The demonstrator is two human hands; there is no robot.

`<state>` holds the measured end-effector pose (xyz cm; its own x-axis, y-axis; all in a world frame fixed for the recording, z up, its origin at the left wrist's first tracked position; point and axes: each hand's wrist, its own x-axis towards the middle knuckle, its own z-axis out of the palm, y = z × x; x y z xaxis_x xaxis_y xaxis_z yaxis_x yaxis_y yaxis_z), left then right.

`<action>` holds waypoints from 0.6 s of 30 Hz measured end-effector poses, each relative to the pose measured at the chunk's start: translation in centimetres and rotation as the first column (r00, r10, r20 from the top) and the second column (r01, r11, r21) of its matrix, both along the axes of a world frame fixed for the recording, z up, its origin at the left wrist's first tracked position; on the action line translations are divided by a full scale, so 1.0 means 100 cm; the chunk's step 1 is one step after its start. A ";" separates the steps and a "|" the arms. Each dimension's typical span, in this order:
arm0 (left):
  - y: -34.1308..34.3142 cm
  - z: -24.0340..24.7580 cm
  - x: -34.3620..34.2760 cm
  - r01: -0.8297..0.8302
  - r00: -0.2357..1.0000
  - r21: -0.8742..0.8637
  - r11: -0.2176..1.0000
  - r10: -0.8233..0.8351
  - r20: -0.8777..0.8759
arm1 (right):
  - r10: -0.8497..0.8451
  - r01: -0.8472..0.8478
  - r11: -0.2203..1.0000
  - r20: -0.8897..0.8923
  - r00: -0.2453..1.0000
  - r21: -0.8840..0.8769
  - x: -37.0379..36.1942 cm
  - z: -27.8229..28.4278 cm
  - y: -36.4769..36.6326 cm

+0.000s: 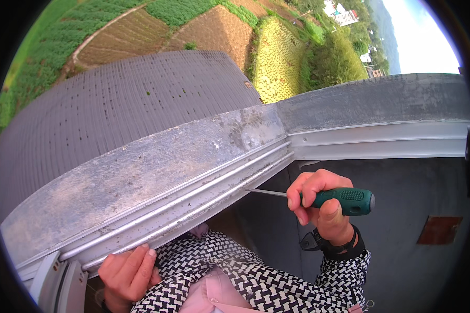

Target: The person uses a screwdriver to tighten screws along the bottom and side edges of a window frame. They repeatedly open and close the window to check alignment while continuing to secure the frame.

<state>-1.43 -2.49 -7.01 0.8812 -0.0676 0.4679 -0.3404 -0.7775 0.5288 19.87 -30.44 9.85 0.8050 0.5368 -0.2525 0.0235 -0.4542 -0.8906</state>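
My right hand (324,203) is closed round a screwdriver (345,200) with a dark green handle and a thin metal shaft. Its tip meets the inner edge of a silver metal window track (214,195), short of the corner. The track has several parallel ridges and specks of dirt along it. At the lower left, my left hand (129,272) rests with curled fingers against the track's inner edge. Its fingertips bend over or against the rim; whether they grip it is hard to see. A black band (344,248) circles my right wrist.
Outside the track runs a weathered grey ledge (136,169), with a dark corrugated roof (125,109) and fields below. Upright sash frames (49,281) stand at the lower left. Another rail (376,140) meets the track at the corner. A brown patch (439,230) marks the dark surface at right.
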 end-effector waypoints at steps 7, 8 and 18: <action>0.001 -0.001 -0.003 0.009 1.000 0.025 1.000 -0.008 -0.023 | -0.052 0.069 0.997 0.304 0.951 -0.043 0.001 -0.023 -0.001; 0.001 -0.001 -0.003 0.002 1.000 0.040 0.999 -0.001 -0.032 | 0.100 -0.071 0.994 0.412 0.906 -0.086 -0.005 -0.023 0.000; -0.005 0.007 -0.006 -0.024 0.993 -0.050 0.998 0.018 -0.120 | -0.198 0.173 0.980 0.427 0.882 0.098 0.009 -0.010 -0.054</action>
<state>-2.04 -2.98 -6.34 0.9319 -0.0271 0.3618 -0.2565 -0.7545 0.6041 20.77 -35.84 8.82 0.9135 0.3700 0.1690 0.3321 -0.4385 -0.8351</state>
